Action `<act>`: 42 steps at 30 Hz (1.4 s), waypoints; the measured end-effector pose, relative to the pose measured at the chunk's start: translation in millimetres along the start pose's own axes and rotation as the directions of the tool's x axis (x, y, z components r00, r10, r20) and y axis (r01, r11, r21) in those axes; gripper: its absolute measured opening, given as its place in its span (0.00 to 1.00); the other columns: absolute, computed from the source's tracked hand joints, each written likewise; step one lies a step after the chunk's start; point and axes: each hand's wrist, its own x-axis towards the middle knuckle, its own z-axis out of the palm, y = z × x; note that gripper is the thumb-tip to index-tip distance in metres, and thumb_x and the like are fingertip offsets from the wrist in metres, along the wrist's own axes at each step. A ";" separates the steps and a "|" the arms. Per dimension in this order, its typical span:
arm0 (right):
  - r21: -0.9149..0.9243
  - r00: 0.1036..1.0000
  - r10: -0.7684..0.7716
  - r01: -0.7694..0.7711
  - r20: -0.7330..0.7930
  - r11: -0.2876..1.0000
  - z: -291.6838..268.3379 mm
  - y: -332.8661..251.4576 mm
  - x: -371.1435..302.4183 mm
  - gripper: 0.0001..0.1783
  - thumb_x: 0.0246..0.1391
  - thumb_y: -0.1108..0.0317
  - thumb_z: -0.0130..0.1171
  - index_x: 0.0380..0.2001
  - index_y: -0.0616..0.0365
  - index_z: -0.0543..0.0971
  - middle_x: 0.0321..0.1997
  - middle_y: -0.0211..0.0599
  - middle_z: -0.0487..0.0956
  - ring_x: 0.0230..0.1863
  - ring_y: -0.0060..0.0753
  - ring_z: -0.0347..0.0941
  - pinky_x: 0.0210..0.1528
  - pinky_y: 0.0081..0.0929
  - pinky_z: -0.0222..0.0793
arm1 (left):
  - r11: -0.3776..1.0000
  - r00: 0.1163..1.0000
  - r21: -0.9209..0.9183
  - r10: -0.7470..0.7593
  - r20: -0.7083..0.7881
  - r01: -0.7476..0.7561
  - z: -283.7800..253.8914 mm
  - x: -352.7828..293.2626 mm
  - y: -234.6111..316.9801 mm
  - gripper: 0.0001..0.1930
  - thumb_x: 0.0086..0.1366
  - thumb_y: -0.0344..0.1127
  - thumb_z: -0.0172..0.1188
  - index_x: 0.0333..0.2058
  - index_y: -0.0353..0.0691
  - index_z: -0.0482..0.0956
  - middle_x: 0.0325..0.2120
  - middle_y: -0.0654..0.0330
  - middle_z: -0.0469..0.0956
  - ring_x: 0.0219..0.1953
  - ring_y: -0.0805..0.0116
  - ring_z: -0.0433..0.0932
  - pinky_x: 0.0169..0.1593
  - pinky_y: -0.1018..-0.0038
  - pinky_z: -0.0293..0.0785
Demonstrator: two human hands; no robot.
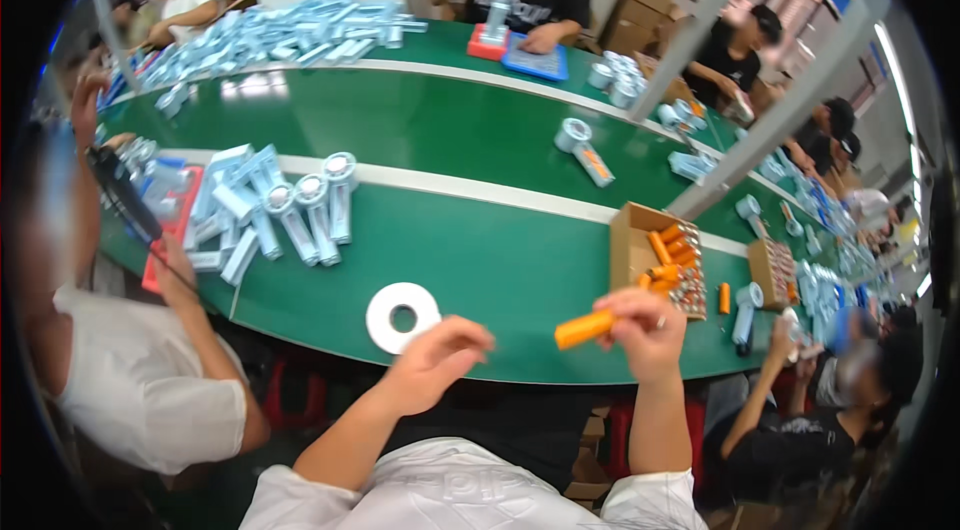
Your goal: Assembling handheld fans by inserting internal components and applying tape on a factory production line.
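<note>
My right hand pinches an orange cylindrical battery between thumb and fingers, just above the near edge of the green table. The battery lies almost level, its free end pointing left. My left hand hovers empty at the table edge, its fingers loosely bent and apart from the thumb. Beside it, touching or nearly so, a white ring-shaped roll lies flat. Just beyond my right hand stands an open cardboard box with several more orange batteries in it, some showing silvery ends.
Light-blue handles with round heads are heaped left of the roll. One similar piece lies on the green strip ahead. A co-worker sits close at left, another at right. A grey post rises beyond the box.
</note>
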 end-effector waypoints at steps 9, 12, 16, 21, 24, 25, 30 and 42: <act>-0.162 0.990 0.109 -0.093 0.094 0.982 79.9 64.6 -37.4 0.09 0.67 0.78 0.60 0.43 0.66 0.88 0.47 0.44 0.83 0.47 0.33 0.76 0.55 0.29 0.73 | 0.968 0.977 -0.169 -0.166 0.132 0.187 22.2 -17.2 -55.4 0.14 0.81 0.38 0.55 0.58 0.36 0.74 0.45 0.54 0.83 0.41 0.63 0.81 0.43 0.71 0.76; 0.284 0.915 0.404 -0.389 0.003 0.877 83.7 83.8 -55.5 0.10 0.73 0.73 0.55 0.45 0.65 0.85 0.47 0.41 0.81 0.45 0.31 0.75 0.53 0.29 0.73 | 0.877 0.983 0.448 -0.135 -0.122 0.176 26.0 -23.8 -29.8 0.14 0.81 0.39 0.56 0.56 0.35 0.74 0.42 0.52 0.83 0.37 0.59 0.81 0.40 0.67 0.75; 0.498 0.875 0.482 -0.437 0.045 0.749 98.6 86.2 -59.9 0.13 0.79 0.68 0.48 0.47 0.63 0.81 0.48 0.42 0.81 0.45 0.32 0.74 0.54 0.28 0.71 | 0.689 0.980 0.709 -0.003 -0.200 0.147 24.5 -28.9 -31.9 0.15 0.80 0.38 0.56 0.56 0.35 0.74 0.41 0.51 0.82 0.36 0.56 0.80 0.40 0.65 0.75; 0.700 0.838 0.538 -0.437 0.090 0.564 88.6 91.1 -63.6 0.09 0.78 0.66 0.49 0.43 0.58 0.76 0.41 0.38 0.77 0.33 0.26 0.69 0.45 0.30 0.71 | 0.673 0.986 0.739 0.097 -0.137 0.036 27.9 -31.3 -42.1 0.14 0.79 0.36 0.57 0.56 0.35 0.74 0.41 0.50 0.81 0.37 0.55 0.79 0.42 0.65 0.75; 0.840 0.859 0.456 -0.413 0.231 0.352 75.1 89.4 -62.4 0.05 0.76 0.67 0.52 0.43 0.55 0.73 0.38 0.35 0.74 0.26 0.23 0.63 0.37 0.27 0.68 | 0.781 0.992 0.625 0.086 -0.094 -0.008 31.7 -29.4 -43.9 0.13 0.78 0.34 0.57 0.56 0.36 0.74 0.44 0.51 0.80 0.39 0.56 0.78 0.44 0.65 0.74; 0.885 0.863 0.426 -0.399 0.273 0.241 71.5 86.7 -59.5 0.02 0.73 0.69 0.53 0.43 0.53 0.71 0.37 0.35 0.72 0.24 0.21 0.60 0.32 0.25 0.65 | 0.817 0.994 0.577 0.050 -0.093 0.013 32.5 -27.9 -41.8 0.12 0.78 0.34 0.57 0.56 0.36 0.74 0.45 0.52 0.79 0.40 0.57 0.77 0.45 0.65 0.74; 0.023 0.967 0.242 -0.244 0.085 0.969 82.0 71.4 -51.4 0.28 0.59 0.84 0.58 0.61 0.52 0.74 0.42 0.35 0.74 0.21 0.17 0.56 0.25 0.14 0.55 | 0.771 0.991 0.630 0.132 -0.017 -0.092 25.5 -23.5 -24.9 0.15 0.77 0.29 0.59 0.59 0.36 0.75 0.50 0.54 0.73 0.41 0.63 0.72 0.46 0.71 0.72; -0.485 0.969 0.079 0.045 0.233 0.873 91.5 75.1 -56.4 0.33 0.52 0.82 0.71 0.63 0.55 0.81 0.54 0.39 0.84 0.23 0.20 0.67 0.24 0.19 0.65 | 0.773 0.991 0.631 0.129 -0.046 -0.071 14.9 -20.4 -27.8 0.16 0.75 0.27 0.60 0.59 0.35 0.78 0.66 0.50 0.66 0.44 0.67 0.76 0.47 0.74 0.77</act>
